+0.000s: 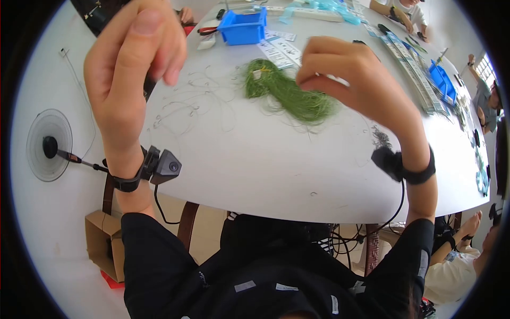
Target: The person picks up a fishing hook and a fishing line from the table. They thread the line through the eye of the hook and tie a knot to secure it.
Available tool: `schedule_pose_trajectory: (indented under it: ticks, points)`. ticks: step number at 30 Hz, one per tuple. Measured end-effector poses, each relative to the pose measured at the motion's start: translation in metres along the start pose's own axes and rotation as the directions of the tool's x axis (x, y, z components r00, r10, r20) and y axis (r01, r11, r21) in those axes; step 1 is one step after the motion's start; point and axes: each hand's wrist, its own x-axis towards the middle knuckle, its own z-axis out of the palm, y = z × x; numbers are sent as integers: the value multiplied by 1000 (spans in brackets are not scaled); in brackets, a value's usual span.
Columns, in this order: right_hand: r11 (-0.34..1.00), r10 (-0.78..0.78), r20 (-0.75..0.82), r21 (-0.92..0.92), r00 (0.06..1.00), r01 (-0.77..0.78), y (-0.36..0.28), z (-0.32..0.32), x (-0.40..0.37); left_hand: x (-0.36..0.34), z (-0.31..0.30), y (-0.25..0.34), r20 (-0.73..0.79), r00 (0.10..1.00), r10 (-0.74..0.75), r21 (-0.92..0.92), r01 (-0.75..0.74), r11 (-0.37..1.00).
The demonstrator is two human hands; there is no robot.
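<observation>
My left hand [135,64] is raised at the upper left, its thumb pressed against curled fingers; anything between them is too small to make out. My right hand [353,74] is held over the table right of centre, fingers bent together toward the thumb, their grip also unclear. Under and beside its fingertips lies a bundle of green thread [289,93], tied with a light tag near its upper left end. Thin lines with small hooks [194,106] are spread on the white table [255,170] between the hands. A small dark pile [381,138] lies near my right wrist.
Beyond the bundle are a blue bin [243,27] and printed cards [281,50]. Long packs [411,69] and another blue bin [442,82] lie to the right. Other people sit around the table. A fan [49,146] and a cardboard box [104,244] stand at the left.
</observation>
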Motion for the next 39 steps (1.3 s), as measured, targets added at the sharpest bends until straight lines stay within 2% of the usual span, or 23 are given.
schedule_pose_trajectory:
  ticks: [4,6,7,8,10,13,16,17,20,23,26,29,32,35,39]
  points:
    - [989,-86,202,-103,976,108,24,44,56,-56,-26,1,-110,952,-285,-85,277,957]
    - [994,-13,387,-93,922,53,28,70,88,-85,-25,8,-229,875,-426,-33,431,902]
    - [983,-57,431,-131,901,125,42,93,105,-98,-26,9,-288,821,-492,-16,510,860]
    - [965,-99,474,-169,875,200,55,118,120,-113,-29,10,-282,783,-554,-55,563,824]
    - [950,-201,479,-116,855,289,61,156,144,-143,-36,14,-263,697,-667,-134,658,741]
    - [949,-165,581,-126,797,289,57,210,181,-174,-39,20,-239,580,-779,-185,760,623]
    - [939,-4,611,-269,791,212,38,250,200,-196,-36,23,-179,495,-850,-113,848,517]
    - [956,-42,563,-217,825,197,32,255,201,-202,-35,21,-142,490,-860,-116,855,506]
    - [880,-241,418,-286,876,379,34,271,197,-211,-28,20,-75,453,-888,-103,883,459]
    - [918,-236,498,-167,835,359,43,285,205,-214,-20,20,-41,494,-869,-56,867,496]
    - [933,-260,435,-118,862,340,43,287,203,-211,-13,15,-3,507,-862,-52,860,507]
    - [916,-212,386,-242,898,320,33,287,203,-201,-4,12,33,548,-836,-2,836,548]
    - [927,-170,338,-263,926,266,26,276,197,-194,3,7,42,563,-825,-44,826,561]
    - [845,-205,312,-422,928,329,25,284,191,-182,8,1,82,583,-808,-10,812,584]
    - [893,-177,313,-347,933,286,25,294,190,-169,22,3,166,626,-762,90,760,644]
